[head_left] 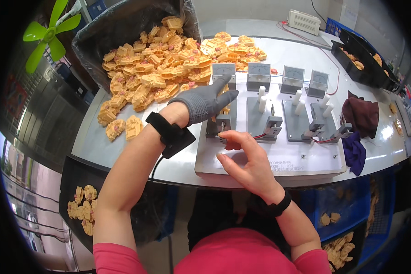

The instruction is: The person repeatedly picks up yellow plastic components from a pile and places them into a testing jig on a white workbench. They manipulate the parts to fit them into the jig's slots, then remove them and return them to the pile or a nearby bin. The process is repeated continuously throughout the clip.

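My left hand (205, 99), in a grey glove, lies over the leftmost grey test fixture (233, 112). Its index finger and thumb are stretched out and apart; the other fingers are hidden. A tan plastic part (225, 110) shows in small pieces beneath this hand, mostly covered. Bare, my right hand (247, 160) is at the fixture's near end. The index fingertip meets the small metal clamp (223, 124) there, while the thumb stands apart lower down. Behind the gloved fingertips is a meter (223, 70) on a grey base.
Three more fixtures with white posts (262, 103) and meters (259, 70) stand rightward on the white board (269, 170). Tan parts (169, 64) heap from a lined bin at back left. Dark cloth (360, 114) lies right, near a black tray (365, 64). A green fan (49, 34) stands left.
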`<action>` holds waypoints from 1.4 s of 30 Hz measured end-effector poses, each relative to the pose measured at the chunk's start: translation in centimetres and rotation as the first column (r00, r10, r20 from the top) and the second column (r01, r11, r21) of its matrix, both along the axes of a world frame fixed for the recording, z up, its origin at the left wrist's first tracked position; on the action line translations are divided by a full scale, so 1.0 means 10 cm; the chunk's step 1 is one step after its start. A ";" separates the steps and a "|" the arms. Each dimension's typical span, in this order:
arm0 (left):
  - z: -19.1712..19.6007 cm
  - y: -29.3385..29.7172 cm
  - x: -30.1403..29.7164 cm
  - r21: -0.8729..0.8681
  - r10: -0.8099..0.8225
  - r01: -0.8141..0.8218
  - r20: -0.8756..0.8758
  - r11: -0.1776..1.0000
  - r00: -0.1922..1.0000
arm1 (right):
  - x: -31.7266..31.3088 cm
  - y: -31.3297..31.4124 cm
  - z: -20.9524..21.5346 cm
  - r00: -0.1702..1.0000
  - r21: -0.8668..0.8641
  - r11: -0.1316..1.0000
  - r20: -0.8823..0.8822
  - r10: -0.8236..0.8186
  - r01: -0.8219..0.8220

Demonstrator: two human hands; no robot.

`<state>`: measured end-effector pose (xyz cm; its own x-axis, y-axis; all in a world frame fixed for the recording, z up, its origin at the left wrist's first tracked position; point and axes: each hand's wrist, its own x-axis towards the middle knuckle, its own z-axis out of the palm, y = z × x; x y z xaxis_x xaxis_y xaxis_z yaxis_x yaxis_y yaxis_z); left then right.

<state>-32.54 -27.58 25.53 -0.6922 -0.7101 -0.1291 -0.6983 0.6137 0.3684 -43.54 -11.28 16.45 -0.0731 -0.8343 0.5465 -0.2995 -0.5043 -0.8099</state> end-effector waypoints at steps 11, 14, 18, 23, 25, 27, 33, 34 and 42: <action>0.36 1.31 1.22 0.283 -0.170 0.410 -0.606 0.867 0.777 | 0.01 0.36 0.06 0.998 -0.152 0.987 -0.062 0.032 -0.041; 0.54 1.89 1.63 0.264 -0.480 0.907 -0.780 0.328 0.401 | 0.15 0.45 0.02 0.967 -0.029 0.968 -0.063 0.246 -0.249; 0.48 2.18 1.93 0.247 -0.528 0.912 -0.752 0.328 0.394 | -0.03 0.59 0.04 0.961 0.108 0.968 -0.138 0.240 -0.227; 0.45 2.20 1.99 0.081 -0.627 0.970 -0.750 0.229 0.210 | -0.10 0.68 0.11 0.949 0.170 0.961 -0.192 0.251 -0.219; 0.40 2.19 1.97 0.046 -0.599 0.965 -0.776 0.259 0.198 | -0.15 0.76 0.12 0.949 0.193 0.963 -0.215 0.230 -0.190; 0.30 2.20 1.95 0.044 -0.528 0.945 -0.820 0.324 0.219 | -0.20 0.84 0.13 0.956 0.220 0.962 -0.208 0.209 -0.163; 0.28 1.96 1.89 0.094 -0.599 0.987 -0.786 0.133 0.156 | -0.26 1.01 0.15 0.955 0.261 0.957 -0.229 0.188 -0.126; 0.23 1.97 1.92 0.081 -0.583 0.987 -0.799 0.139 0.148 | -0.26 1.03 0.15 0.955 0.266 0.956 -0.232 0.186 -0.122; 0.02 1.80 2.12 0.030 -0.577 0.993 -0.812 0.112 0.090 | -0.33 1.20 0.13 0.951 0.386 0.917 -0.236 0.201 -0.098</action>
<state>-11.39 -9.54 25.69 -0.7769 0.4244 0.4651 0.5738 0.1735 0.8004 -46.88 0.75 17.71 0.1725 -0.9680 0.1821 -0.4734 -0.2436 -0.8465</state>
